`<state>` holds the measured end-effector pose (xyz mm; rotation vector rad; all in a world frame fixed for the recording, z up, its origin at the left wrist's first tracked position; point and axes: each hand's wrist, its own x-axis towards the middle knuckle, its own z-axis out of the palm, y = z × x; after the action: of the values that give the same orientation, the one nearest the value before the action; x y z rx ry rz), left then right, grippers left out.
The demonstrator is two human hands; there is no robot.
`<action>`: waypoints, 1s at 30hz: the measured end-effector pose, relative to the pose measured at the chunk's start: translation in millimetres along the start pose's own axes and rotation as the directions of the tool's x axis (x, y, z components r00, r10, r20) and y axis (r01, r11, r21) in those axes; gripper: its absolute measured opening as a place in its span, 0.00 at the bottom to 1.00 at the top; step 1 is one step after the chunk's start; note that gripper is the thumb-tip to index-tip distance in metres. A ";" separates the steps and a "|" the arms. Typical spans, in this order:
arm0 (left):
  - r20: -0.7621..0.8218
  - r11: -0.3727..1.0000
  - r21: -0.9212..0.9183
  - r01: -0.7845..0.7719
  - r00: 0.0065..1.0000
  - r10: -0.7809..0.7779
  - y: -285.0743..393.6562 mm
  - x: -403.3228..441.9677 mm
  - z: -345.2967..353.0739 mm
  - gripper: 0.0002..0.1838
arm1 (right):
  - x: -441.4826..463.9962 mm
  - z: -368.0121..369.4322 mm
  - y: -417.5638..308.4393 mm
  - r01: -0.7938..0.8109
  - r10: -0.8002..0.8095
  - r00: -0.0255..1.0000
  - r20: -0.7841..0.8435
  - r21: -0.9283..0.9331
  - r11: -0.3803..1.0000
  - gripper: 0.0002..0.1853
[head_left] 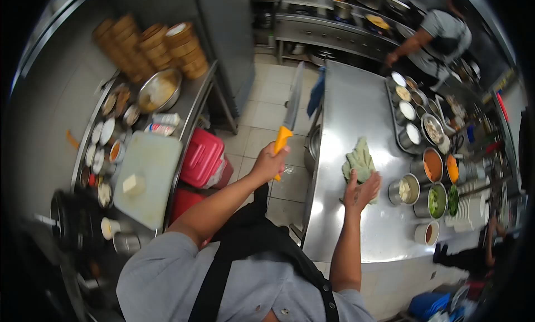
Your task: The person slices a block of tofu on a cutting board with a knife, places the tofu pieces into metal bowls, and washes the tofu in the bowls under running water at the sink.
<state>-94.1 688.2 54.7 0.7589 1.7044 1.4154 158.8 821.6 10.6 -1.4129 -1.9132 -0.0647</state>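
Holding a long steel-bladed knife with a bright yellow handle in the left hand, at 1 o'clock; resting the right hand on a crumpled pale-green cloth at 3 o'clock.
Curling left fingers shut around the handle, above a pale tiled floor; spreading right thumb away from the other fingers over the cloth. Could drop the knife through a loose or damp grip, or snag the dark-blue cloth hanging beside the long stainless-steel table by swinging toward 2 o'clock. Aiming tip just past 12 o'clock, away from the torso, with long axis along roughly 12:30 to 6:30.
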 end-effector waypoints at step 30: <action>0.202 0.962 -0.273 0.020 0.979 0.037 -16.7 -52.8 -154.6 0.16 | -18.9 43.2 -163.8 0.098 -0.303 0.918 0.255 0.595 0.798 0.24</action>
<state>-198.3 561.4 60.3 0.7293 1.3155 1.4858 0.3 761.7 29.4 -0.8334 -2.1094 0.6486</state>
